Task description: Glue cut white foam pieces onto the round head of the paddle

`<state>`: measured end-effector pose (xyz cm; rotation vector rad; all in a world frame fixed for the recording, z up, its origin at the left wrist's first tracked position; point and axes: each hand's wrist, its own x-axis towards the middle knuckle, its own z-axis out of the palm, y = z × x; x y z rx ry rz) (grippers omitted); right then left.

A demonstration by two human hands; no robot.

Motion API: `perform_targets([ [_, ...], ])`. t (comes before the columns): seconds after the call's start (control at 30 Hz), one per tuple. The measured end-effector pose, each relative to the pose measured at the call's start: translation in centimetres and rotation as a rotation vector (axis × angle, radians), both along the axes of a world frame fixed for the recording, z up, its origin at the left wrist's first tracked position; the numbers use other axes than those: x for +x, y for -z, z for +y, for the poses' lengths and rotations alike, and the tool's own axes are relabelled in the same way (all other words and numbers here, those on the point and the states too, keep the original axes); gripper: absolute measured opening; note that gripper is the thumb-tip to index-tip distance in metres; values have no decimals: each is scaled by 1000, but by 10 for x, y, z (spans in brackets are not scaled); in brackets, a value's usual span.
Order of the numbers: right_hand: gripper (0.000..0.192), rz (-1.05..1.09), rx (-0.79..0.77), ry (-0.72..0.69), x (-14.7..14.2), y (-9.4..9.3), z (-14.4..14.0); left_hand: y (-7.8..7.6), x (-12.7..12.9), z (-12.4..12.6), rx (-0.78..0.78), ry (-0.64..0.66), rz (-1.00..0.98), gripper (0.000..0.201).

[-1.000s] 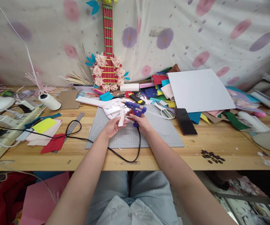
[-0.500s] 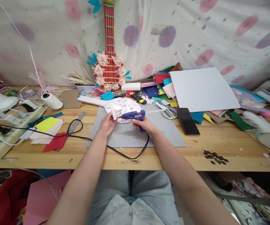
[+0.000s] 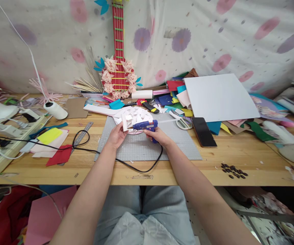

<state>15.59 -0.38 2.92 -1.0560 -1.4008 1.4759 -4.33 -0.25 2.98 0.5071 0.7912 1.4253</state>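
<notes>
In my right hand (image 3: 157,135) is a blue hot glue gun (image 3: 144,126), its nozzle pointing left and a pale glue stick (image 3: 169,120) sticking out of its back. My left hand (image 3: 117,136) pinches a small white strip (image 3: 124,122), which the nozzle tip meets or nearly meets; I cannot tell whether they touch. Just behind, a round white piece with a long flat handle (image 3: 101,110) lies on the grey cutting mat (image 3: 182,146), heaped with white cut pieces (image 3: 139,114). The gun's black cord (image 3: 136,169) loops over the mat to the left.
A phone (image 3: 204,132) and scissors (image 3: 184,124) lie to the right, near a white board (image 3: 220,97). Dark oval beads (image 3: 235,170) are at the front right. A power strip (image 3: 6,146), steel ruler (image 3: 83,133) and thread cone (image 3: 55,110) are left. A red flowered paper guitar (image 3: 119,75) stands behind.
The white strip in my left hand has turned slightly more upright at the nozzle. Both hands keep nearly the same place and grip; the whole view has shifted a little.
</notes>
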Motion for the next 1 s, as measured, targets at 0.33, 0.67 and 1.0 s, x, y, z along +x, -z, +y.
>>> perform_targets([
  [0.33, 38, 8, 2, 114, 1, 9, 7, 2, 2, -2, 0, 105, 19, 15],
  [0.67, 43, 16, 30, 236, 4, 13, 15, 7, 2, -1, 13, 205, 117, 15],
  [1.0, 49, 2, 41, 129, 4, 9, 11, 8, 2, -1, 28, 241, 97, 17],
])
